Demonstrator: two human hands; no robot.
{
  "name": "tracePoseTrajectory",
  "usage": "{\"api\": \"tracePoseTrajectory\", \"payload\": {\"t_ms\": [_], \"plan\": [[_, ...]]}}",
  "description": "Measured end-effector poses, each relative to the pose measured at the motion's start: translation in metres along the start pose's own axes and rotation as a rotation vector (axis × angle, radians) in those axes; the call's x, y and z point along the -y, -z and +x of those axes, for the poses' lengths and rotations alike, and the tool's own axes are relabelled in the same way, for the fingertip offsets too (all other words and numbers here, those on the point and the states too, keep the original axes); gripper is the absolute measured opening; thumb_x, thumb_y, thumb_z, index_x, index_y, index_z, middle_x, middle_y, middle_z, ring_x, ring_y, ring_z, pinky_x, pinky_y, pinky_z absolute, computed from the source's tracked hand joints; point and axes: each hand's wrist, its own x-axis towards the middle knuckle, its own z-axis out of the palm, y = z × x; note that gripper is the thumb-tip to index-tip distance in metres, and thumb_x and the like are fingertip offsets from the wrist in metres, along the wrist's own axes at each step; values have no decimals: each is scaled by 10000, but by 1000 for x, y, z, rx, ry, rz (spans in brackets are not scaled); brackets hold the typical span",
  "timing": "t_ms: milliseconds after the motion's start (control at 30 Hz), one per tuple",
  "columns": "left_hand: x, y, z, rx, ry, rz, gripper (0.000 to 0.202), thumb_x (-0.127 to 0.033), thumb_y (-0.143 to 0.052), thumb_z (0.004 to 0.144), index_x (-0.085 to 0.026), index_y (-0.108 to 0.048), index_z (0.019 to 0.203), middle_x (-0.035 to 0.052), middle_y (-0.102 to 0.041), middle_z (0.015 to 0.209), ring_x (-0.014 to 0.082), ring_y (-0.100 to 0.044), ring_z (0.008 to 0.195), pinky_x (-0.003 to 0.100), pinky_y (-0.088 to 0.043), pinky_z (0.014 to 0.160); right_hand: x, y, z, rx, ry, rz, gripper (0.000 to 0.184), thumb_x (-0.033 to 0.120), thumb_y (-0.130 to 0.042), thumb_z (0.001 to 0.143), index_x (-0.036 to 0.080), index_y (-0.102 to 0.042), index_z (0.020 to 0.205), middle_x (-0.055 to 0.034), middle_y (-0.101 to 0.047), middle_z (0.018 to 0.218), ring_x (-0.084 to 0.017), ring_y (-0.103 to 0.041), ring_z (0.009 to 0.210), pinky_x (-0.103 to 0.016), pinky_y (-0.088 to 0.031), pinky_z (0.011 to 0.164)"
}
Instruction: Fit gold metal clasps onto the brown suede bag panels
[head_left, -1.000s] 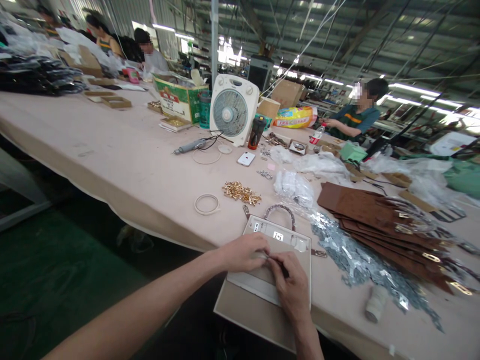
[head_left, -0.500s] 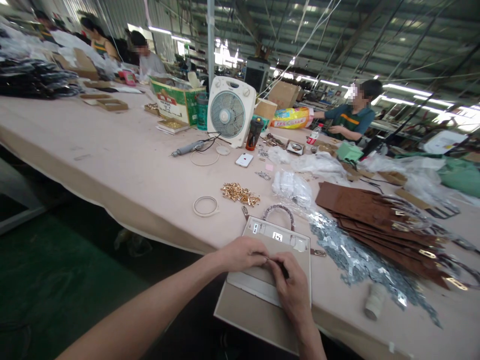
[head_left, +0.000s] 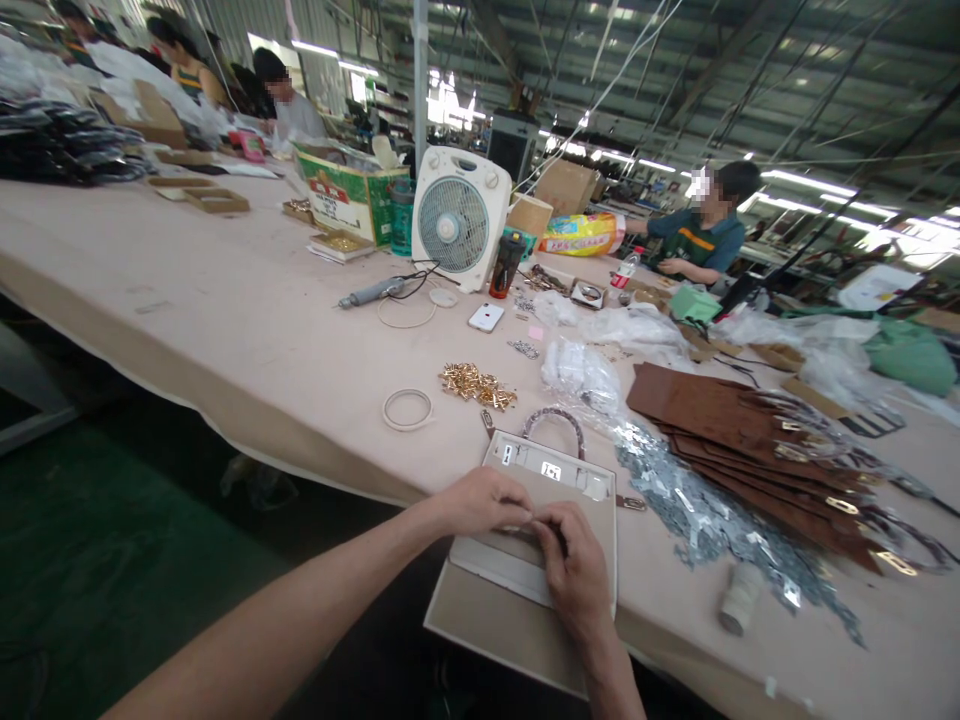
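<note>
A beige handbag panel [head_left: 501, 625] lies unfolded over the table's front edge, its lower part hanging beyond it. A braided-looking handle [head_left: 576, 428] arches from its far side, and small metal plates [head_left: 551, 471] sit along its far strip. Above the panel's middle, my left hand [head_left: 487, 503] has thumb and fingers pinched together. Fingertip to fingertip with it, my right hand [head_left: 579, 570] is also closed in a pinch. What the fingers hold, if anything, is too small and hidden to make out.
Gold-coloured fittings [head_left: 474, 384] lie in a heap beyond the panel, beside a tape ring [head_left: 407, 409]. To the right are silver metal plates [head_left: 697, 500], stacked brown pieces [head_left: 720, 430] and a small cylinder [head_left: 741, 598]. A fan [head_left: 459, 215] stands farther back; a co-worker [head_left: 701, 235] is behind.
The view has shifted slightly, so everything sits a little more to the left. Both hands stay together over the panel, their fingers moving only slightly.
</note>
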Motion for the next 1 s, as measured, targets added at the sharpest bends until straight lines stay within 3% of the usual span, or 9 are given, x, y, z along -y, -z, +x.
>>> {"api": "tracePoseTrajectory", "payload": {"t_ms": [100, 233, 333, 467, 567, 633, 1000], "plan": [[0, -2, 1, -25, 38, -83, 218, -371, -714, 843, -162, -778, 830, -18, -645, 685, 135, -551, 688, 218, -391, 622, 0, -5, -5, -64, 114, -36, 99, 231, -550, 1022, 268, -635, 984, -44, -655, 956, -212, -620, 930, -349, -509, 818], [3, -4, 0, -161, 110, -89, 218, -355, -679, 862, -152, -754, 828, -11, -667, 699, 131, -545, 666, 222, -391, 608, 5, -7, -11, -61, 186, 87, 131, 178, -525, 1016, 271, -604, 967, -24, -641, 918, -182, -632, 880, -306, -519, 775], [4, -3, -3, -182, 47, -8, 201, -346, -661, 900, -167, -750, 880, 4, -719, 787, 146, -604, 737, 224, -432, 669, 2, 5, -3, -126, 98, 175, 100, 225, -527, 1024, 271, -609, 992, -30, -654, 945, -188, -650, 918, -316, -532, 813], [-1, -5, -10, -129, -91, 144, 198, -359, -638, 956, -194, -748, 944, 22, -747, 886, 168, -648, 829, 238, -463, 757, -9, 29, 34, -222, -34, 71, 138, 368, -601, 996, 257, -672, 1035, -90, -661, 1191, -258, -613, 1192, -456, -469, 1069], [-5, -6, -11, -113, -93, 137, 201, -350, -612, 980, -195, -736, 949, 22, -741, 881, 168, -655, 832, 237, -476, 775, -17, 37, 61, -139, -73, 0, 234, 454, -606, 981, 247, -715, 988, -117, -609, 1358, -294, -537, 1335, -546, -354, 1196], [-6, -5, -11, -111, -76, 105, 200, -350, -614, 982, -194, -732, 939, 16, -737, 860, 161, -657, 814, 230, -478, 768, -22, 35, 72, -76, -104, 22, 271, 477, -592, 984, 244, -729, 963, -121, -609, 1385, -294, -537, 1349, -549, -353, 1204], [-3, -1, -10, -112, -28, 6, 182, -339, -640, 974, -186, -732, 940, 14, -760, 835, 144, -679, 776, 210, -466, 722, -32, 19, 83, 20, -229, 53, 333, 556, -629, 931, 251, -759, 899, -124, -629, 1389, -325, -552, 1332, -578, -355, 1185]]}}
